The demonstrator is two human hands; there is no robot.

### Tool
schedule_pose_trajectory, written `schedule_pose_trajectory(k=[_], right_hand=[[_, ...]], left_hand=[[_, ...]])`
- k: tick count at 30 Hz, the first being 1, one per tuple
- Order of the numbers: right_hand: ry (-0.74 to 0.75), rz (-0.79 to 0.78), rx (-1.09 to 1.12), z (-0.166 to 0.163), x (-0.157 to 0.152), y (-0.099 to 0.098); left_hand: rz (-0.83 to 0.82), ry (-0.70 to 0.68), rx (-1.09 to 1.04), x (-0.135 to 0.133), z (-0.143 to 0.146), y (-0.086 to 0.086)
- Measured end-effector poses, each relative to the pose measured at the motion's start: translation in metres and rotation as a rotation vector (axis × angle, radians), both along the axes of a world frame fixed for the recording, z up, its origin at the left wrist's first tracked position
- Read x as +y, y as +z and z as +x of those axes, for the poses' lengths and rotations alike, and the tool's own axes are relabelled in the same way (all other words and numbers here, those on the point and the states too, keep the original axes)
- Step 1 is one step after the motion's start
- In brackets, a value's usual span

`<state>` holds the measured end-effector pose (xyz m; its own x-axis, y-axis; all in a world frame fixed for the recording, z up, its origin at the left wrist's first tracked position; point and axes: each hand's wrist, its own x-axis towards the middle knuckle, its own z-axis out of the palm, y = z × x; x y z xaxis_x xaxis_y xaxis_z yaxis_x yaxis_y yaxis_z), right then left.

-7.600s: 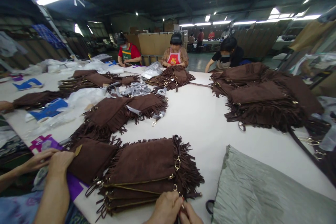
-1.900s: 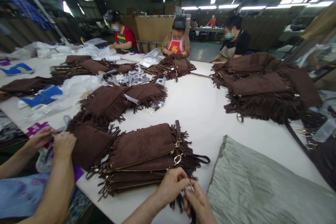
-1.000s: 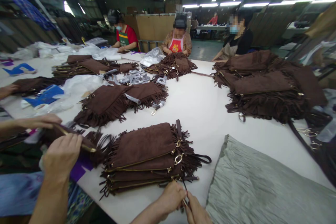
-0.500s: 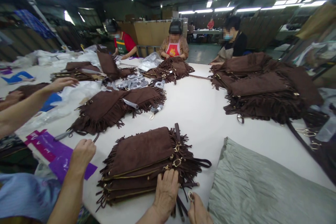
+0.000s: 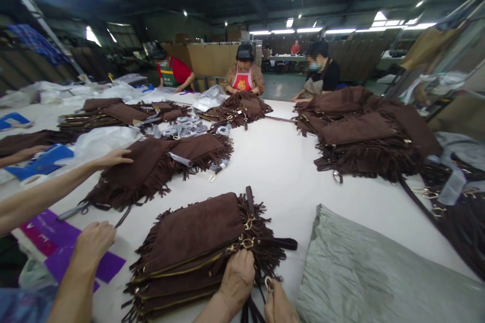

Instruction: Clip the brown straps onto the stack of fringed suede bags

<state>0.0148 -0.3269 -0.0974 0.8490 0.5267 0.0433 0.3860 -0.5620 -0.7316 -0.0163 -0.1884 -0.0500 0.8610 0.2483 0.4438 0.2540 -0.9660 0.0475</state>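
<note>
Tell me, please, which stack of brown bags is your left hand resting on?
The nearest stack, beside the grey cloth; the left hand lies on its front edge.

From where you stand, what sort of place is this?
Probably a factory finishing floor: stacks of brown fringed bags lie on a big white table, aproned workers sit along its far edge, and cardboard sheets stand behind them.

Bag workshop: stacked fringed bags [image 5: 197,247], workers [image 5: 244,73].
</note>
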Motion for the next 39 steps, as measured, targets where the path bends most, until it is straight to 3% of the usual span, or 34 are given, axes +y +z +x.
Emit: schedule_pose_trajectory(k=[3,7,18,22,25,28,32,35,37,39], right_hand=[[0.023,-0.029,-0.162,0.007,0.017,0.007],[0.115,-0.053,-0.221,0.020,0.037,0.022],[0.210,-0.035,-0.132,0.029,0.056,0.040],[0.152,-0.055,-0.131,0.020,0.059,0.041],[0.129,-0.068,0.002,0.019,0.053,0.047],[0.174,0.022,0.251,0.033,0.042,0.059],[0.248,0.194,0.584,0.063,0.045,0.087],[0.353,0.151,0.574,0.082,0.065,0.110],[0.398,0.130,0.452,0.093,0.078,0.121],[0.396,0.120,0.337,0.103,0.084,0.126]], left_hand=[[-0.106,-0.027,-0.025,0.006,0.000,0.005],[-0.236,-0.044,0.001,0.010,0.002,0.007],[-0.335,-0.080,0.188,0.018,0.002,0.011],[-0.360,-0.058,0.241,0.020,0.005,0.013],[-0.404,-0.081,0.260,0.022,0.004,0.019],[-0.364,-0.173,0.192,0.021,-0.008,0.027],[-0.149,-0.415,-0.034,0.006,-0.035,0.023],[-0.088,-0.578,-0.014,-0.007,-0.048,0.009],[-0.086,-0.477,0.070,-0.009,-0.046,0.004],[-0.200,-0.188,0.237,-0.008,-0.037,0.007]])
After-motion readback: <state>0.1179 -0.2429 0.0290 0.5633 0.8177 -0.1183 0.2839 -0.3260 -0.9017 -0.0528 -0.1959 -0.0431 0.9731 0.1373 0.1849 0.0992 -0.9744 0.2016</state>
